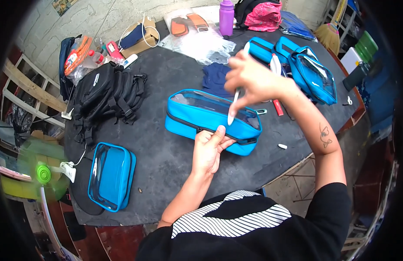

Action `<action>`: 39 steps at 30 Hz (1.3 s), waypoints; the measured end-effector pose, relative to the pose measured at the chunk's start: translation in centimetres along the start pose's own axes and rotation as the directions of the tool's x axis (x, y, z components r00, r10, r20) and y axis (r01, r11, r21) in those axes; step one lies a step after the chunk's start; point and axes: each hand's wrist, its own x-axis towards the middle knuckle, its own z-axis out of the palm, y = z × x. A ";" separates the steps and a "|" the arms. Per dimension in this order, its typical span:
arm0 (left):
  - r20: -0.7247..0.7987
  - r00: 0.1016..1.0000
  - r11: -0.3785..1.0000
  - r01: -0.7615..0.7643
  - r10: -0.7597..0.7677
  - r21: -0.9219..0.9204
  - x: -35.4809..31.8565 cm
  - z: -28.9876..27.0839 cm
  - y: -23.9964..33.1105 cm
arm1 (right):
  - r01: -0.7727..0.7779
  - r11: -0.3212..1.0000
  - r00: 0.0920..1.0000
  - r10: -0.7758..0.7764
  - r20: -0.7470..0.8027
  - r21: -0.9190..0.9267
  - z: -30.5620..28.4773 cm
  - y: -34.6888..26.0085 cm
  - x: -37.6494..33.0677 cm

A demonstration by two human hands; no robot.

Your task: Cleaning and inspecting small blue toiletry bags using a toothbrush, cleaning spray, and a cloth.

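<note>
A bright blue zip pouch (184, 114) with a clear top panel lies in front of me on the dark table. My left hand (206, 150) grips its near side by the black zipper, thumb on top and fingers underneath. Above the pouch, my right hand (249, 82) is closed around a slim white pen-like tool (234, 106). The tool's lower tip is at the pouch's blue top edge, close to my left thumb; whether it touches I cannot tell. Motion blurs the right fingers a little. A small white piece (282, 146) lies right of the pouch.
Another blue clear pouch (112, 176) stands at the left, and several more blue pouches (314, 76) are heaped far right. A black backpack (108, 95), purple bottle (226, 19), dark blue cloth (215, 78) and red item (277, 107) lie around. A green fan (44, 174) spins at left.
</note>
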 end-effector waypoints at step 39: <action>-0.130 0.988 0.994 -0.071 0.081 0.081 -0.3 1.3 -0.5 | -0.095 0.995 0.995 0.095 0.012 0.038 0.9 -1.5 -2.0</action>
